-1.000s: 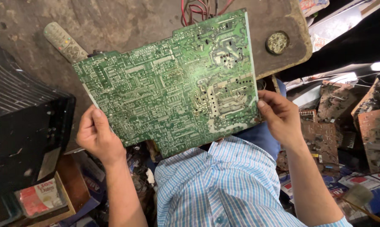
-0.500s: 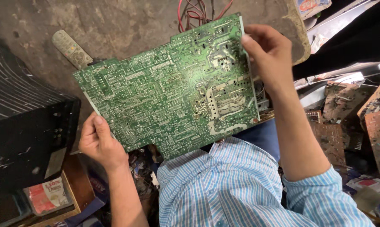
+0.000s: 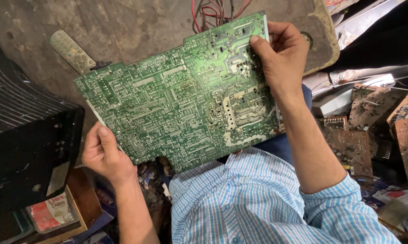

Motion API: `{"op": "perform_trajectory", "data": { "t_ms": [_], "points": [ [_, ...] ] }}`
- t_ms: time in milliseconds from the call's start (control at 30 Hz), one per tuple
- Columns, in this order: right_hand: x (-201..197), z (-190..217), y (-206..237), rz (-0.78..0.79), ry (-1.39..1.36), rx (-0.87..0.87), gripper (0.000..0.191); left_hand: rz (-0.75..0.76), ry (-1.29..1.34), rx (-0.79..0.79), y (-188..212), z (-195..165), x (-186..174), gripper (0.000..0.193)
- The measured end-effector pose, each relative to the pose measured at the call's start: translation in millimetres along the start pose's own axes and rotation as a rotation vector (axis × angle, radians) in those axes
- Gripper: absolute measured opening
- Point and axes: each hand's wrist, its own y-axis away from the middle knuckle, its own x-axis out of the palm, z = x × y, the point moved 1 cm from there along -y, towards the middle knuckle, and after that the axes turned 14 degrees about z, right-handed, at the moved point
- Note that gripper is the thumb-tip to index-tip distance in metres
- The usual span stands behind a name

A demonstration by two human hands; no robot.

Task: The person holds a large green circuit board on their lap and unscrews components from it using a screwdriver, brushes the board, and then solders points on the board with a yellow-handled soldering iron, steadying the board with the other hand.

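Since the earlier frame, the right hand (image 3: 281,56) has climbed to pinch the far right corner of the large green printed circuit board (image 3: 181,95); the left hand (image 3: 105,153) clamps its near left edge, keeping its solder side level and readable above the grimy workbench (image 3: 122,27).

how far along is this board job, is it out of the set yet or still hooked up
Done: the green circuit board is lifted off the bench, solder side up. In hand: the left hand grips its lower left edge, the right hand its upper right corner. Left: red and black wires run from its far edge, so it may be hooked up; their ends are out of view. A remote lies untouched.
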Motion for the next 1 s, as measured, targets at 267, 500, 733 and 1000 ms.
{"op": "perform_trajectory", "data": {
  "t_ms": [267,500,733,1000],
  "points": [
    [-3.3,-0.7,-3.6,-0.019,0.05,0.014,0.019,0.012,-0.079,0.011,-0.4,-21.7,6.6,0.031],
    [-4.3,-6.9,-8.0,-0.033,0.053,0.034,0.016,0.016,-0.091,0.0,-2.7,-38.2,13.4,0.032],
    [-1.5,-9.4,-9.7,-0.022,-0.004,0.046,0.015,0.019,-0.096,0.0,1.1,-45.8,12.6,0.03],
    [-6.8,4.1,-3.1,0.013,0.117,-0.03,0.017,-0.021,-0.161,-0.017,-3.0,4.3,-0.7,0.025]
  ]
}}
